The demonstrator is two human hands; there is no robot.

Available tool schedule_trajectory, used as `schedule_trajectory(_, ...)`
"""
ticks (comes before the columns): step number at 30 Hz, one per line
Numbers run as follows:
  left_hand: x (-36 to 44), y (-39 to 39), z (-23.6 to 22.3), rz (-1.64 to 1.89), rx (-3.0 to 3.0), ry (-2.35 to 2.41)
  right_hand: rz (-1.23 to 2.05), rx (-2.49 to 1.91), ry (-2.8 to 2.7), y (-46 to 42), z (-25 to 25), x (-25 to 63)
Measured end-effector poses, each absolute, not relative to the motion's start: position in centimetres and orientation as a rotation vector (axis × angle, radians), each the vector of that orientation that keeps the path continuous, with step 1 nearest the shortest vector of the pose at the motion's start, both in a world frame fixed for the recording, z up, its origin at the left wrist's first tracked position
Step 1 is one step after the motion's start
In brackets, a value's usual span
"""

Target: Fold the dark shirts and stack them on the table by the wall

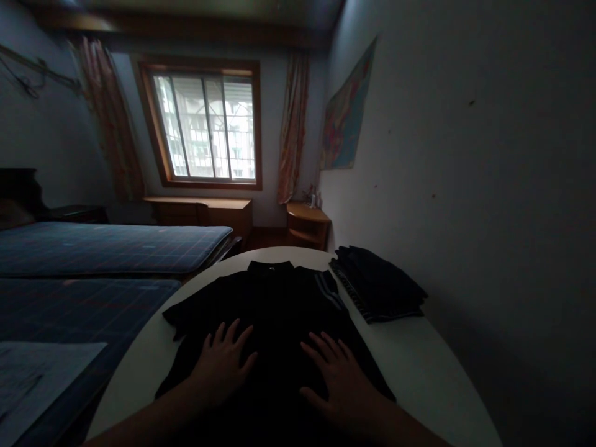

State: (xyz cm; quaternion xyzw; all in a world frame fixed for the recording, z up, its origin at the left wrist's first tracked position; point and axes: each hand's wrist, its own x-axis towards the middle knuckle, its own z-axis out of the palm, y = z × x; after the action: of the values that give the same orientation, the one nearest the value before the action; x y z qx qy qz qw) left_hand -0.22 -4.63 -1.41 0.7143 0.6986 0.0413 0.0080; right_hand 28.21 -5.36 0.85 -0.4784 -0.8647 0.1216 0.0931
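Note:
A black short-sleeved shirt (274,316) lies spread out on a round white table (423,366), its collar pointing away from me. Pale stripes cross its right sleeve. My left hand (223,366) rests on the left side of the shirt with its fingers spread. On the right side of the cloth lies my right hand (338,379), fingers also spread and nothing held. A stack of folded dark clothes (377,282) sits by the table's right edge, beyond my right hand. The lower part of the shirt is dark and hard to make out.
Left of the table stands a bed with a blue plaid mattress (116,248) and a pale sheet (41,379) on it. A wall (488,248) runs along the right. At the back are a wooden desk (223,211) and a corner shelf (307,214).

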Motion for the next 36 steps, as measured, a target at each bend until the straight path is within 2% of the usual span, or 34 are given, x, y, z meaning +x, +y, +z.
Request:
schedule_trajectory(11, 1.4, 5.2, -0.7, 0.169, 2.258, 2.122, -0.016, -1.674, -2.315, 6.4, 0.8, 26.1)
schedule_trajectory(16, 2.7, 9.0, -1.1, 0.213, 2.233, 2.125, 0.053, -1.87, -2.144, 11.2, 0.0, 25.5)
schedule_trajectory(23, 2.0, 10.1, -2.0, 0.289, 2.241, 2.16, 0.071, -1.864, -1.933, 13.5, -0.4, 27.6)
schedule_trajectory(33, 1.7, 9.6, -2.0, 0.355, 2.282, 2.128, 0.244, -1.546, -1.406, 13.2, 2.3, 30.0)
schedule_trajectory(36, 1.9, 9.5, -1.7, 0.338, 2.278, 2.136, 0.303, -1.476, -1.419, 12.7, 3.1, 29.7)
